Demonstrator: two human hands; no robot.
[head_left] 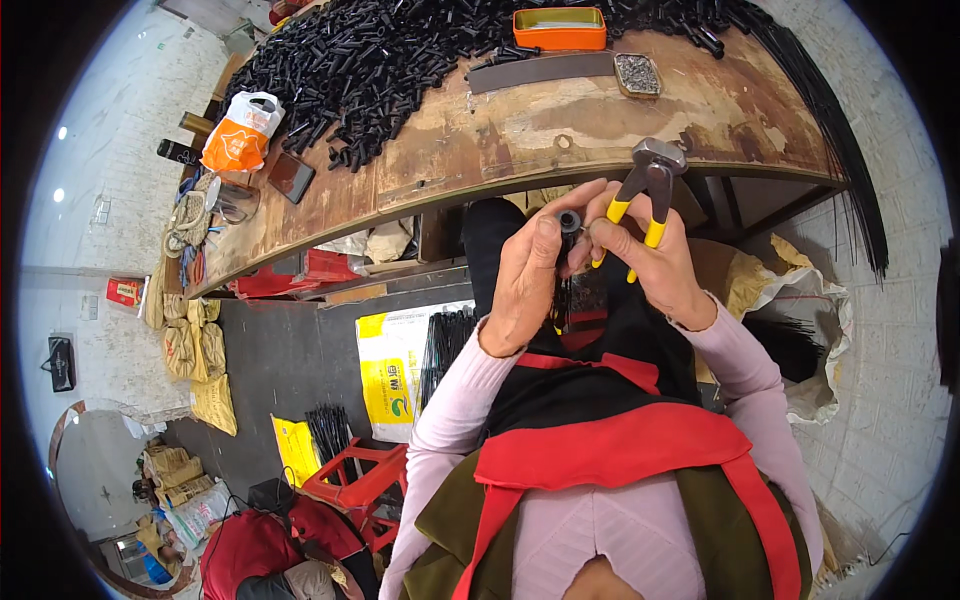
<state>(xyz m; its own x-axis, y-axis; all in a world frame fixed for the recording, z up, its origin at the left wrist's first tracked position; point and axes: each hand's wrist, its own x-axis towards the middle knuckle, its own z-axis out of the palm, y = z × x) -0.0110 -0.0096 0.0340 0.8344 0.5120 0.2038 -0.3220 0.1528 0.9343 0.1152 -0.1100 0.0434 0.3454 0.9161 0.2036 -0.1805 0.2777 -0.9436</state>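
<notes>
In the head view, the left hand (522, 280) has its grip pinched closed on a black tube (569, 223). Just right of the tube, the right hand (662, 268) wraps its grip around yellow-handled pincers (659, 190), by the table's (480, 140) near edge.

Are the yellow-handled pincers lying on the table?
No, the pincers are held in the person's right hand.
</notes>
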